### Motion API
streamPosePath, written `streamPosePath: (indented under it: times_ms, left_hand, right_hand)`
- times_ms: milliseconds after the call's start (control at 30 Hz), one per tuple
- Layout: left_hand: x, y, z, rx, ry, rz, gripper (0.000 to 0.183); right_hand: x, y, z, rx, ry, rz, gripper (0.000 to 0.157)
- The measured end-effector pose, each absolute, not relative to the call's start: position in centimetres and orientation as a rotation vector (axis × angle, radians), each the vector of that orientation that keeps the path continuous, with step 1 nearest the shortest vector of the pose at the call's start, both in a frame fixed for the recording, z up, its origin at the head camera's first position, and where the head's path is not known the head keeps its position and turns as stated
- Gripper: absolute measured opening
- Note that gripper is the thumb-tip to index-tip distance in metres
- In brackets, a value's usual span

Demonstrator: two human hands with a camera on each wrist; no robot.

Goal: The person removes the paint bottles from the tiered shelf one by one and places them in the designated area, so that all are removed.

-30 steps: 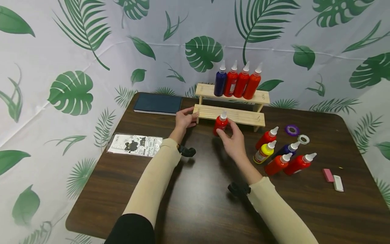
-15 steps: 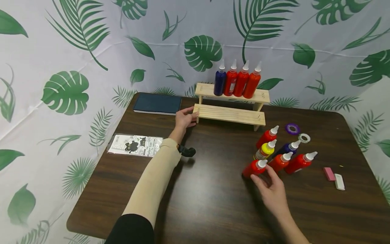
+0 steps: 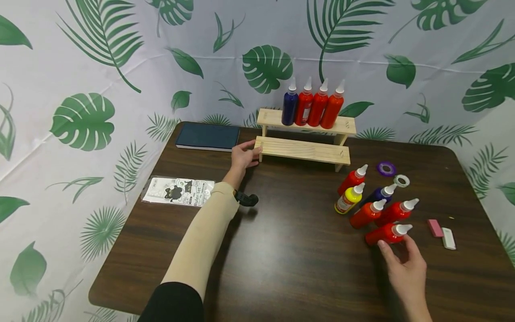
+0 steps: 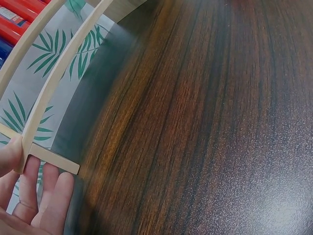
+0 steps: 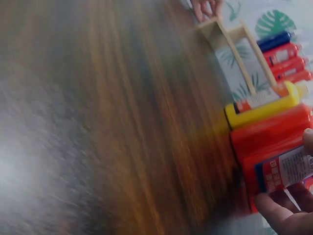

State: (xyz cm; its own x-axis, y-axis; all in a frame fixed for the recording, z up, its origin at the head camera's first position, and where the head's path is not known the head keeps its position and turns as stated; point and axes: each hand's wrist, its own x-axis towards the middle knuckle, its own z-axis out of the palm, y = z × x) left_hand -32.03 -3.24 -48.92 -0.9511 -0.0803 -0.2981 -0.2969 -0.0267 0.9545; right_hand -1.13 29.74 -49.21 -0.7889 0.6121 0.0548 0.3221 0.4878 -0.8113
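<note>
My left hand (image 3: 241,160) grips the left end of the lower shelf of a two-step wooden rack (image 3: 303,151). In the left wrist view its thumb lies against the shelf edge and its fingers curl below. A red squeeze bottle (image 3: 381,234) with a white nozzle cap is held between thumb and fingers of my right hand (image 3: 407,270), at the near side of a bottle group. That group has a yellow bottle (image 3: 345,203), a dark blue bottle (image 3: 378,195) and several red ones. The right wrist view shows the held bottle's printed label (image 5: 286,169).
One dark blue bottle (image 3: 289,108) and several red bottles (image 3: 317,109) stand on the upper shelf. Tape rolls (image 3: 386,169), a pink eraser (image 3: 435,228) and a white eraser (image 3: 448,239) lie right. A dark book (image 3: 208,136) and ruler-set packet (image 3: 177,191) lie left.
My right hand has carried the red bottle from in front of the rack to the right and nearer, beside the bottle group. My left hand stays on the rack.
</note>
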Motion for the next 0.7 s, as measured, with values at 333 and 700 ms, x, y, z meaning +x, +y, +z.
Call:
streamPosePath:
  times_ms: [333, 700]
  left_hand:
    - [-32.0, -3.2, -48.8, -0.4, 2.074, 2.106, 0.042]
    - [-31.9, -3.3, -48.8, -0.406, 2.064, 2.112, 0.038]
  right_hand:
    - [-1.9, 30.2, -49.9, -0.784, -2.327, 1.178, 0.048]
    - [-2.1, 30.3, -49.5, -0.882, -2.384, 1.227, 0.055]
